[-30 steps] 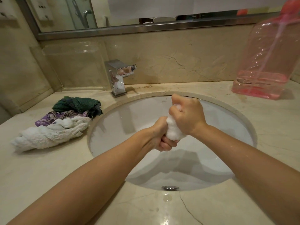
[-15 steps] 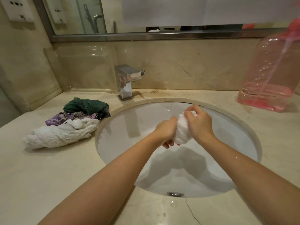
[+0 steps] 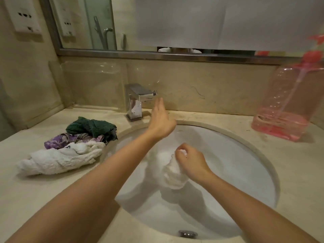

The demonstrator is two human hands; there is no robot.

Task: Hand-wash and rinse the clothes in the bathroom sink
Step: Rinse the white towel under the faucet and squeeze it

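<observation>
Nearest, the right hand [image 3: 190,160] is gripping a bunched white wet cloth [image 3: 172,174] over the round white ceramic sink [image 3: 245,181], fingers curled round its top. Farther out, the left hand [image 3: 162,121] is reaching with fingers straight and released, holding nothing, its tips just below the spout of the square chrome faucet [image 3: 136,100]. To the left, on the beige marble desk [image 3: 35,199], a twisted white towel [image 3: 57,159], a purple patterned garment [image 3: 70,140] and a dark green knitted cloth [image 3: 92,127] are lying piled together. Far right, a large pink translucent plastic bottle [image 3: 289,106] is standing against the wall.
</observation>
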